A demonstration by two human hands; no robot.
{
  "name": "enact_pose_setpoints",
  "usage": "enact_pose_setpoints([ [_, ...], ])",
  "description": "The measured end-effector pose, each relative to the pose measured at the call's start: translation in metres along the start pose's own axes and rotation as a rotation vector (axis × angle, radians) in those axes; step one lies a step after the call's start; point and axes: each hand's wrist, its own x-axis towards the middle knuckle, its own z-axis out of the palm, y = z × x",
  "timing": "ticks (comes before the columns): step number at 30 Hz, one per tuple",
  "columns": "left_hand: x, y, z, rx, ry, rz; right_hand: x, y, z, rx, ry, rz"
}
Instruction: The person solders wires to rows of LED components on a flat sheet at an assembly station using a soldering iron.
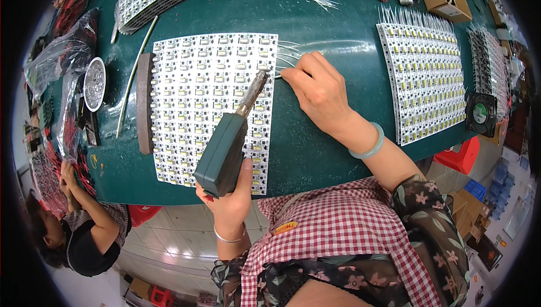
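Nearest, the left hand [228,205] has its fingers wrapped around a dark green plastic pistol-shaped soldering tool [221,152]. Beyond it, the flat white circuit-board panel [189,101] lies on the dark green table [332,158]. At the panel's right edge, the right hand [320,87] has thumb and forefinger pressed together, apparently on a thin wire [278,76]; this hold is too small to confirm. It seems best to steady the wire, and to leave the fingertips clear of the tool's metal tip [260,79].

apron [338,222]: red/wht gingham
tag [285,227]: small, oblong, yel w/ red, on the apron front
sleeves [429,208]: blk, kinda sheer, pinkish flwrs + grn leaves
R bangle [381,139]: pale grn, chunky
L bangle [230,241]: thin, slvr
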Motion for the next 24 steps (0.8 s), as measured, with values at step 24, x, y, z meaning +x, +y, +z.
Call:
enact_pose_setpoints([
  [24,0.0013,-0.0016,-0.0017,-0.035,0.055,0.031,0.0017,0.0019,0.0043,0.024,0.007,0.032],
])
